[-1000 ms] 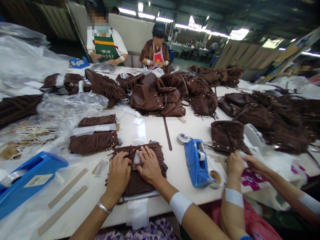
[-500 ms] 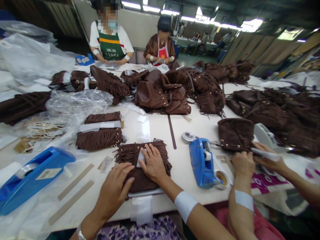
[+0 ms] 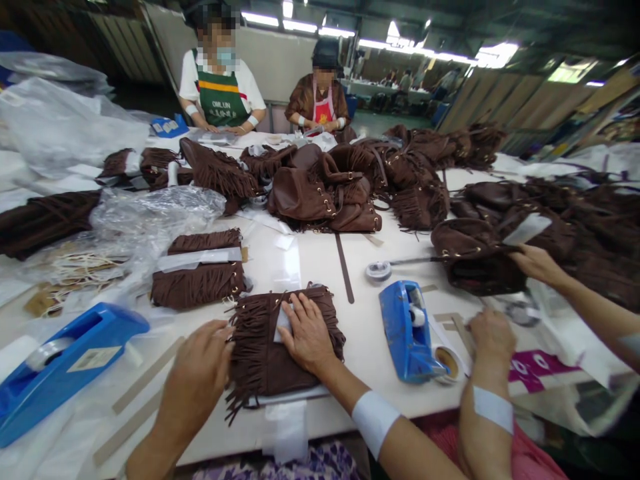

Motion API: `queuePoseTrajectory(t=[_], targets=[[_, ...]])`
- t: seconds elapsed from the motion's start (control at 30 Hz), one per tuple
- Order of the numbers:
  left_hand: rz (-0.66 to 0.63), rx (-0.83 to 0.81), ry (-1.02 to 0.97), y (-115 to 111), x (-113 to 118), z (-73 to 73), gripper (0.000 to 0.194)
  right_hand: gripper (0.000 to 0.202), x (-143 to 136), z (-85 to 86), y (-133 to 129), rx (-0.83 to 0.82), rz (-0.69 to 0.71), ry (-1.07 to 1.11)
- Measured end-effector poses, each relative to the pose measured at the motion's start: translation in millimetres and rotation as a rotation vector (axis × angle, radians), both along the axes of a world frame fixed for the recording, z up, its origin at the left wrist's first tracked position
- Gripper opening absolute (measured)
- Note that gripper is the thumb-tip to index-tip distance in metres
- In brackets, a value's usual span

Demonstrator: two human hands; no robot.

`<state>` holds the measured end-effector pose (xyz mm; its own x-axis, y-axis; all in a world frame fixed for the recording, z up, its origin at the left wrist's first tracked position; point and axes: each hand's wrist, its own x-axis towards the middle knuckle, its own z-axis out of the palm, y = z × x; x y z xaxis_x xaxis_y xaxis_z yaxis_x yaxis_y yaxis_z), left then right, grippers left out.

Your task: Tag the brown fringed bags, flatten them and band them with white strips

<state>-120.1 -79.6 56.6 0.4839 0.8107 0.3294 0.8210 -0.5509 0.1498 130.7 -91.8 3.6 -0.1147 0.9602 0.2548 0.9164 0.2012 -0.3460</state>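
A dark brown fringed suede bag (image 3: 267,363) lies folded on the table in front of me. My right hand (image 3: 309,337) rests flat on it, fingers stretched out, partly over a pale slip (image 3: 283,327). At the bag's left edge is my left hand (image 3: 197,370), slightly blurred, its fingers loosely bent beside the fringe and the fingertips partly hidden. I see nothing in its grasp. White sheeting shows under the bag's near edge, and clear tape (image 3: 287,427) hangs off the table edge there.
A blue tape dispenser (image 3: 70,373) stands left, another (image 3: 407,333) right. Behind lie a wrapped fringed bag (image 3: 197,283) and a heap of brown bags (image 3: 320,193). At right, a co-worker's hands (image 3: 493,337) handle an opened bag (image 3: 480,260). Two people work across the table.
My left hand has moved off the bag to the left, and the left fringe now spreads outward. My right hand stays put. The co-worker's bag has tipped, showing its opening.
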Motion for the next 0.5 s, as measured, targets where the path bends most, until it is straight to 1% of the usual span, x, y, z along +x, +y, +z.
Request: queuePoseTrajectory(t=[0.07, 0.1, 0.13, 0.17, 0.2, 0.23, 0.27, 0.33, 0.37, 0.4, 0.43, 0.47, 0.5], targets=[[-0.267, -0.078, -0.035, -10.1, 24.6, -2.2, 0.033, 0.056, -0.3, -0.6, -0.3, 0.001, -0.002, -0.006], [-0.374, -0.109, -0.011, -13.0, 31.4, -5.6, 0.033, 0.056, -0.5, -0.8, -0.5, 0.003, -0.006, -0.006], [-0.443, -0.125, 0.025, -13.8, 32.4, -10.3, 0.031, 0.056, -0.6, -1.0, -0.6, 0.005, -0.01, -0.005], [-0.476, -0.125, 0.064, -12.3, 27.2, -15.6, 0.029, 0.056, -0.7, -1.0, -0.6, 0.008, -0.012, -0.003], [-0.462, -0.105, 0.101, -8.6, 16.6, -20.7, 0.026, 0.056, -0.7, -1.0, -0.6, 0.012, -0.012, 0.0], [-0.398, -0.069, 0.134, -3.2, 2.3, -24.6, 0.025, 0.056, -0.6, -0.9, -0.5, 0.015, -0.011, 0.004], [-0.305, -0.016, 0.17, 3.3, -13.3, -26.5, 0.024, 0.056, -0.5, -0.8, -0.3, 0.018, -0.011, 0.01], [-0.031, 0.1, 0.215, 16.7, -37.1, -23.6, 0.026, 0.056, 0.0, -0.9, -0.2, 0.021, -0.009, 0.021], [0.069, 0.137, 0.209, 22.1, -40.4, -19.5, 0.027, 0.056, 0.2, -1.1, -0.2, 0.022, -0.01, 0.025], [0.119, 0.159, 0.181, 26.2, -36.4, -14.8, 0.028, 0.056, 0.4, -1.7, -0.3, 0.024, -0.01, 0.027], [0.102, 0.166, 0.137, 29.0, -25.3, -10.5, 0.03, 0.056, 0.6, -2.4, -0.5, 0.026, -0.01, 0.026], [0.026, 0.165, 0.089, 31.0, -8.4, -7.6, 0.035, 0.056, 0.8, -3.4, -0.7, 0.03, -0.008, 0.023], [-0.11, 0.141, 0.064, 32.7, 11.9, -6.5, 0.042, 0.056, 0.9, -4.5, -0.9, 0.036, -0.005, 0.016]])
